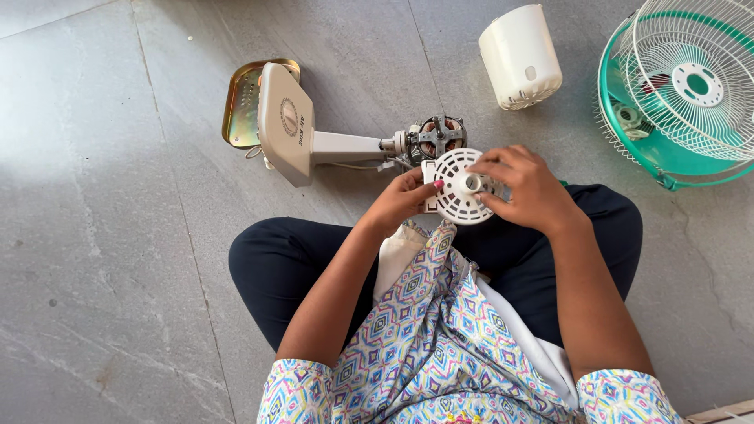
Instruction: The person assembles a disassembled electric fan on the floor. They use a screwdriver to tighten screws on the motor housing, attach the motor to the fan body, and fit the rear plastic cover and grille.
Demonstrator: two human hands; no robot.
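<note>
At frame centre, the left hand gripped and the right hand pinched a round white slotted plastic motor cover, apparently mid-fitting toward the exposed fan motor just above, where alignment seemed needed.

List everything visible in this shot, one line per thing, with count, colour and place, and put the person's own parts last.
round slotted cover: 1, white, held in both hands above the lap
fan motor: 1, grey metal with dark windings, bare, on the end of the stand's neck just beyond the cover
fan stand: 1, beige, lying on its side on the floor, upper left
base plate: 1, brass-coloured, behind the stand's base
motor housing: 1, white, on its side, top centre
fan guard: 1, white wire with a green rim, top right
floor: grey stone tiles
left hand: 1, fingers on the cover's left edge
right hand: 1, fingers at the cover's centre hub
</note>
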